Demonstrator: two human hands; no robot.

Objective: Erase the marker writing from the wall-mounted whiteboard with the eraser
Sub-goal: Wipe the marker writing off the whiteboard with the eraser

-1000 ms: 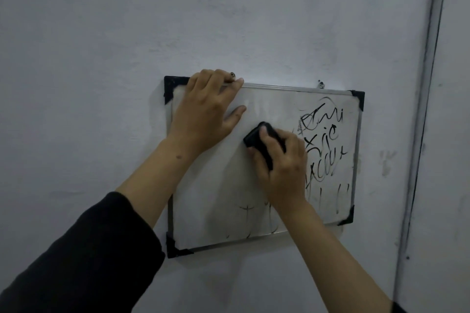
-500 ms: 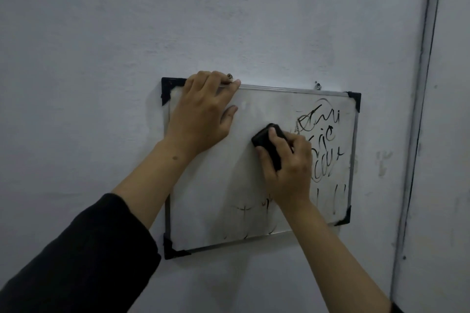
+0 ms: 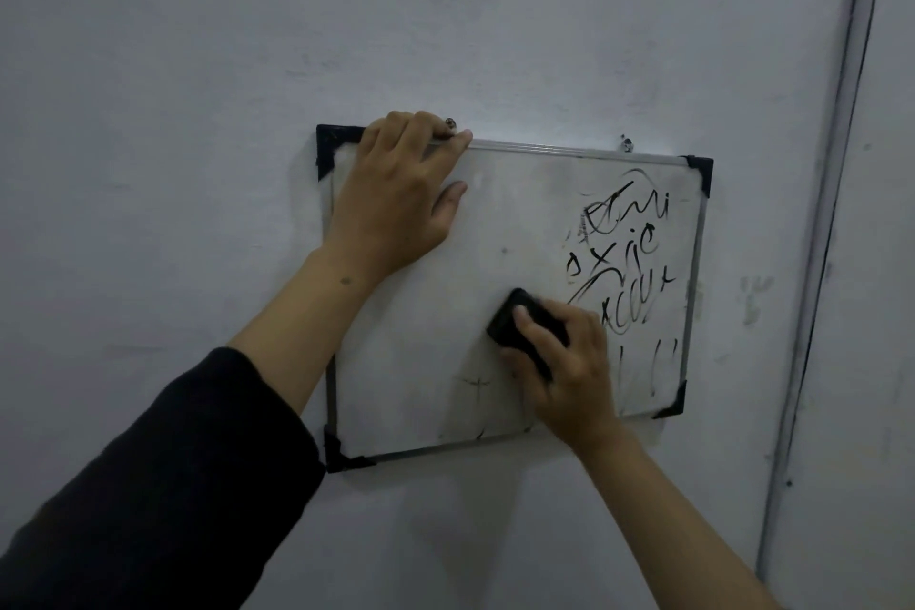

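Sliding down from mid-board, the eraser (image 3: 525, 324) now sits low on the whiteboard (image 3: 445, 312), leaving the left and middle wiped; marker writing (image 3: 626, 258) survives just above and right of the grip, faint strokes (image 3: 478, 386) below-left. The right hand (image 3: 564, 372) curls round the eraser, pressing it flat. The left hand (image 3: 396, 203) hooks its fingers over the top edge, steadying.
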